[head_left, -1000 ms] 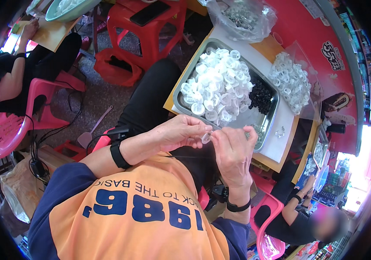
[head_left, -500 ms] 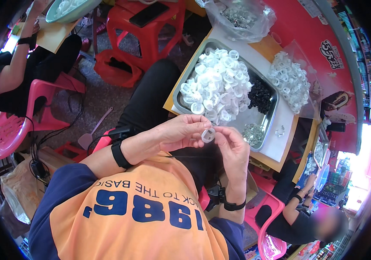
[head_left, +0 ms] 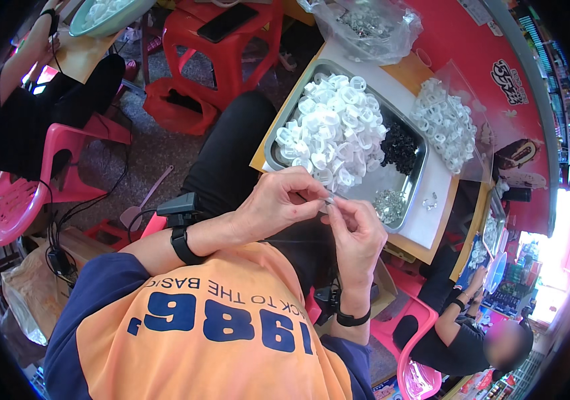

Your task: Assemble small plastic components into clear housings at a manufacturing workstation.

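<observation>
Between the fingertips of both hands is a small clear-white plastic piece (head_left: pixel 329 201), mostly covered by the fingers. My left hand (head_left: pixel 286 203) pinches it from the left and my right hand (head_left: pixel 357 228) from the right, with thumbs and forefingers closed. Just beyond them lies a metal tray (head_left: pixel 379 179). It holds a heap of white plastic pieces (head_left: pixel 331 130), a patch of small black parts (head_left: pixel 399 148) and a little pile of small shiny clear parts (head_left: pixel 390 204).
A plastic bag of white ring-like pieces (head_left: pixel 446 123) lies right of the tray, and a clear bag of small parts (head_left: pixel 368 30) behind it. A red stool (head_left: pixel 221 50) carries a dark phone (head_left: pixel 228 22). Other people sit at left and lower right.
The round face of the plastic piece, visible before, is now turned away and hidden by fingers. My left hand has risen and rolled over it; my right fingers have closed in.
</observation>
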A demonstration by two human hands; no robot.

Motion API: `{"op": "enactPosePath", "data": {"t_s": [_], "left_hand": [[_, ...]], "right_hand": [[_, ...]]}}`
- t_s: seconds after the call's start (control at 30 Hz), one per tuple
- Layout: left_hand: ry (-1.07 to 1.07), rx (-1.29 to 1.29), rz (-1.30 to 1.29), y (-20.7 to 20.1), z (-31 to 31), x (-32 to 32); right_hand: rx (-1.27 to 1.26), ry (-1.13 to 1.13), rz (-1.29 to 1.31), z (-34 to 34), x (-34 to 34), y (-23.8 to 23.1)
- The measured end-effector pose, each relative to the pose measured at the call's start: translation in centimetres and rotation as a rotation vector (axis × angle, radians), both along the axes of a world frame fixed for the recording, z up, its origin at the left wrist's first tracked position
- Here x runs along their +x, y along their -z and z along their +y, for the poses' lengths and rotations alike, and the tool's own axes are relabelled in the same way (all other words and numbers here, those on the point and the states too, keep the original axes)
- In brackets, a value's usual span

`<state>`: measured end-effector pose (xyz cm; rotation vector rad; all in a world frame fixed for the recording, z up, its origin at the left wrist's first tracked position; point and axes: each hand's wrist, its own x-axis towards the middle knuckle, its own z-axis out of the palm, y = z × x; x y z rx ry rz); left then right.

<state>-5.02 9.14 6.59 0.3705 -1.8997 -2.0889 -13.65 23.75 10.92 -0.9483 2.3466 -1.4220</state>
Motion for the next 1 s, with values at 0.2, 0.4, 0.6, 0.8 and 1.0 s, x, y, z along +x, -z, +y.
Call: {"op": "enactPosePath", "data": {"t_s": [0.2, 0.4, 0.6, 0.8, 1.0], "left_hand": [[-0.085, -0.052, 0.098, 0.3, 0.6, -0.2], [-0.061, -0.157, 0.101, 0.9, 0.6, -0.3], [-0.136, -0.451, 0.354, 0.5, 0.1, -0.6], [-0.224, -0.643, 0.518, 0.3, 0.2, -0.3], [-0.187, -0.722, 0.543, 0.4, 0.2, 0.5]], "right_hand": [[0.046, -0.027, 0.163, 0.2, 0.2, 0.2], [0.015, -0.01, 0.172, 0.2, 0.3, 0.7], [-0.005, -0.005, 0.365, 0.7, 0.1, 0.8], [-0.06, -0.016, 0.615, 0.8, 0.5, 0.3], [-0.071, -0.053, 0.709, 1.2, 0.7, 0.4]]}}
